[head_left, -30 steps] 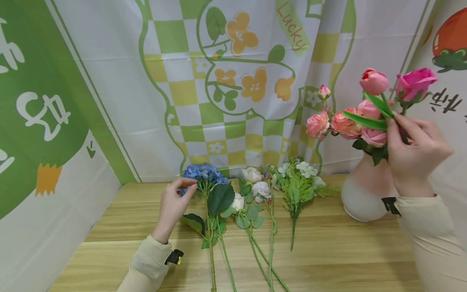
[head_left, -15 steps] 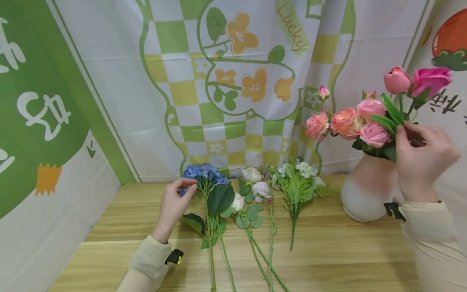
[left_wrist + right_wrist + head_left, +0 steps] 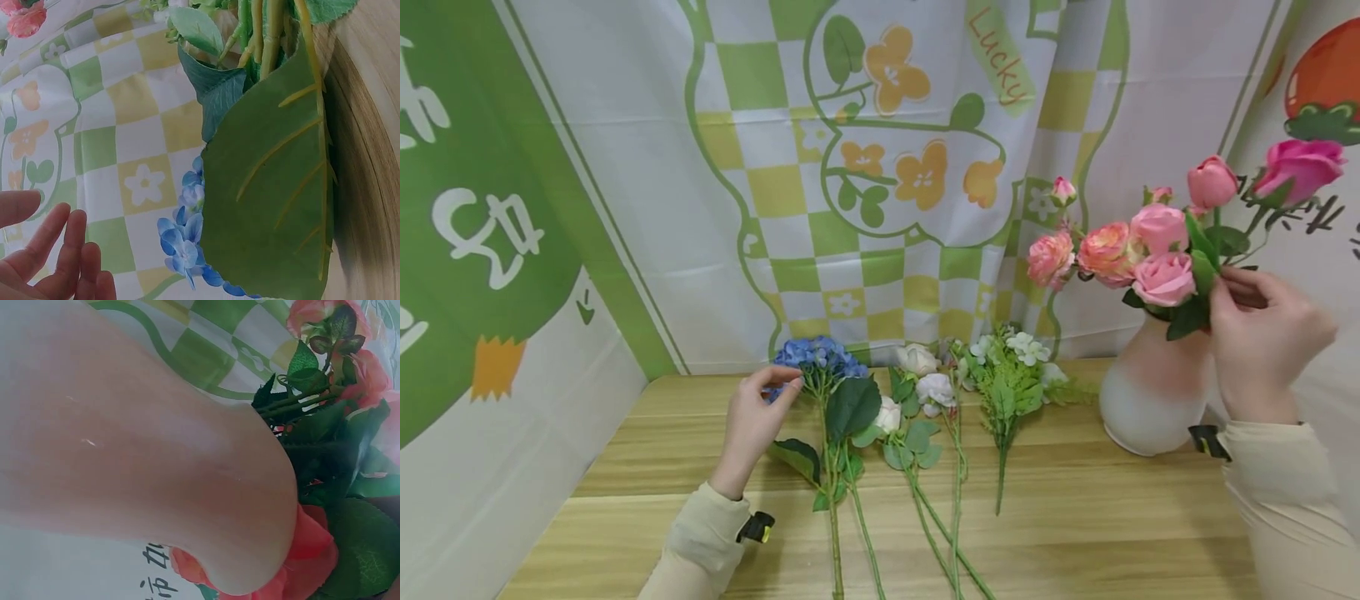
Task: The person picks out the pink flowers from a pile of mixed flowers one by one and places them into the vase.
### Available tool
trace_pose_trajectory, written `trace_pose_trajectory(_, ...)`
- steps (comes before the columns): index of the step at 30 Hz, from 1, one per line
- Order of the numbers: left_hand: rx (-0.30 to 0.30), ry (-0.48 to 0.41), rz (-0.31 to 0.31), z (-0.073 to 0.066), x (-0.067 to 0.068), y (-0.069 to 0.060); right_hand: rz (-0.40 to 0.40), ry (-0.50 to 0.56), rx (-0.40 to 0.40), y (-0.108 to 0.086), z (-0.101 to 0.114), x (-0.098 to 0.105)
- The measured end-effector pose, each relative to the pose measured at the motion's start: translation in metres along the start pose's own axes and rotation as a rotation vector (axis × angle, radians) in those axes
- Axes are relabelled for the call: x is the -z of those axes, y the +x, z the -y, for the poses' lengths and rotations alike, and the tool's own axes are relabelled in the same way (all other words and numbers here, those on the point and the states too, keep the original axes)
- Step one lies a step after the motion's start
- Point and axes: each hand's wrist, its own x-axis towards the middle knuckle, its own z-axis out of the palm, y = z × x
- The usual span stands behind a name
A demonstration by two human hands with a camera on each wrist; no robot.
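Note:
My right hand point(image 3: 1270, 342) is at the mouth of a white-and-pink vase point(image 3: 1150, 396), its thumb and fingers pinching a pink tulip point(image 3: 1212, 182) low on its stem, by the green leaves. Pink roses point(image 3: 1163, 279), peach-pink blooms point(image 3: 1107, 252) and a magenta rose point(image 3: 1300, 171) rise from the vase mouth. The vase point(image 3: 156, 444) fills much of the right wrist view, where the right hand is mostly out of sight. My left hand point(image 3: 756, 425) hovers beside a blue hydrangea point(image 3: 823, 357) lying on the table. In the left wrist view its loosely bent fingers point(image 3: 75, 237) hold nothing, apart from the blooms.
White roses point(image 3: 936, 392) with long stems lie mid-table, beside a green sprig with small white flowers point(image 3: 1011, 375). The wooden table point(image 3: 1075, 533) meets a checkered cloth backdrop point(image 3: 880, 275). Printed cloth panels stand at both sides.
My right hand has moved right and then down, bringing the tulip lower and more upright among the vase's flowers. The magenta rose has shifted right. My left hand has stayed almost still.

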Motion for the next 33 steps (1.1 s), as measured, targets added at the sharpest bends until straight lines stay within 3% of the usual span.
trace_pose_trajectory(8, 0.025, 0.001, 0.005, 0.009, 0.006, -0.002, 0.016, -0.008, 0.022, -0.009, -0.006, -0.002)
trace_pose_trajectory(20, 0.021, 0.053, -0.030, 0.019, 0.020, -0.005, -0.028, -0.058, 0.042, -0.019, -0.012, -0.003)
trace_pose_trajectory(33, 0.069, 0.095, -0.049, 0.029, 0.035, -0.013, 0.004, -0.093, 0.063, -0.021, -0.011, 0.000)
